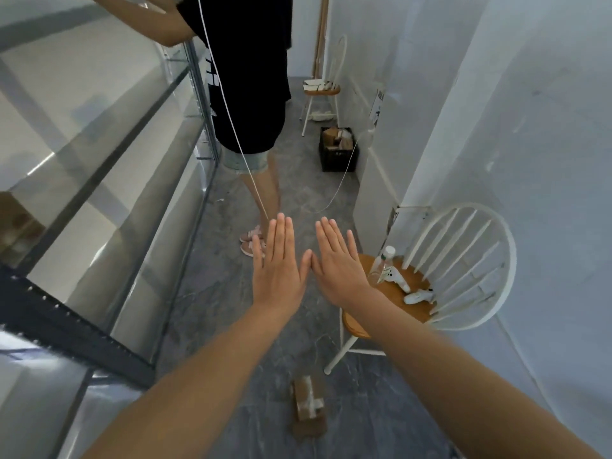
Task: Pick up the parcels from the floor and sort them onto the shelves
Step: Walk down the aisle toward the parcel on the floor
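My left hand (276,265) and my right hand (339,263) are stretched out flat in front of me, palms down, thumbs touching, holding nothing. Below my forearms a small brown cardboard parcel (308,407) with white tape lies on the grey floor. The metal shelving (109,180) runs along the left side; a brown parcel (16,223) rests on one shelf at the far left. A black crate (337,157) with more brown parcels stands on the floor by the right wall, further down the aisle.
Another person (248,94) in a black shirt and pink sandals stands in the narrow aisle ahead, an arm on the shelving. A white chair (430,279) with a bottle and small items stands at right; a second chair (323,91) stands further back. A white cord (231,127) hangs down.
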Tool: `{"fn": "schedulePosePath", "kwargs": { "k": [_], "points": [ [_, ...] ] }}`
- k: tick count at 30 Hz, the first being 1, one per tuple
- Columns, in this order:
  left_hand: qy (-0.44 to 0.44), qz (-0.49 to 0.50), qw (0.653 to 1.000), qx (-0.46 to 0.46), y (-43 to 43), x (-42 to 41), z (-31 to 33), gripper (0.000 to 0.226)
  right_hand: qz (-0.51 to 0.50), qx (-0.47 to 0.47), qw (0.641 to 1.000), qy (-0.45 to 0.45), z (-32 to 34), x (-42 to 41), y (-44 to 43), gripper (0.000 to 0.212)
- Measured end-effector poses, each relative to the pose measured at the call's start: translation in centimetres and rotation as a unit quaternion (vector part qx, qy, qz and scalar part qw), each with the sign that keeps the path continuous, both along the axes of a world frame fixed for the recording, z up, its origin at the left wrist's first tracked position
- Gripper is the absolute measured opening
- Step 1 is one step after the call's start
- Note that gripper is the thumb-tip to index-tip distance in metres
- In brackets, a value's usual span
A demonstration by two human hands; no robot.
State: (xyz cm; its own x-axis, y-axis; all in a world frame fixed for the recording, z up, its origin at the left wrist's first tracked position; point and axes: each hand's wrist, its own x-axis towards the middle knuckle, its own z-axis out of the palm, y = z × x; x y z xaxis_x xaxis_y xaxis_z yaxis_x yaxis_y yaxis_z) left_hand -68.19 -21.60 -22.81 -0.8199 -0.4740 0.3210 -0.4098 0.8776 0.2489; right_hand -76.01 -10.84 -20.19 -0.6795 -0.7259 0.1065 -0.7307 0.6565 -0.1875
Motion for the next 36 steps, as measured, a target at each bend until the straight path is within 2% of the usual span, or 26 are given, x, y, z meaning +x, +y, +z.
{"fn": "schedulePosePath", "kwargs": {
  "k": [10, 15, 21, 28, 32, 36],
  "points": [
    [-0.058, 0.077, 0.993, 0.070, 3.3, -1.0, -9.3, 0.070, 0.032, 0.040, 0.992, -0.112, -9.2, -2.0, 1.6, 0.060],
    [-0.111, 0.084, 0.984, 0.108, 4.2, -0.8, -13.9, 0.073, 0.005, 0.050, 0.980, -0.191, -14.8, -1.5, 2.0, 0.059],
    [-0.137, 0.073, 0.981, 0.113, 2.5, -2.1, -20.3, 0.072, 0.001, 0.053, 0.974, -0.221, -21.4, -2.8, 0.6, 0.059],
    [-0.176, 0.056, 0.970, 0.158, 1.8, -2.1, -30.4, 0.075, -0.024, 0.079, 0.964, -0.252, -32.4, -3.7, -0.2, 0.060],
    [-0.190, 0.060, 0.960, 0.199, 1.5, -1.0, -38.3, 0.076, -0.107, 0.072, 0.936, -0.327, -40.8, -3.5, 0.4, 0.058],
    [-0.206, 0.070, 0.946, 0.239, 0.7, 0.7, -45.9, 0.072, -0.158, 0.090, 0.920, -0.347, -48.8, -2.8, 1.7, 0.057]
  ]
}}
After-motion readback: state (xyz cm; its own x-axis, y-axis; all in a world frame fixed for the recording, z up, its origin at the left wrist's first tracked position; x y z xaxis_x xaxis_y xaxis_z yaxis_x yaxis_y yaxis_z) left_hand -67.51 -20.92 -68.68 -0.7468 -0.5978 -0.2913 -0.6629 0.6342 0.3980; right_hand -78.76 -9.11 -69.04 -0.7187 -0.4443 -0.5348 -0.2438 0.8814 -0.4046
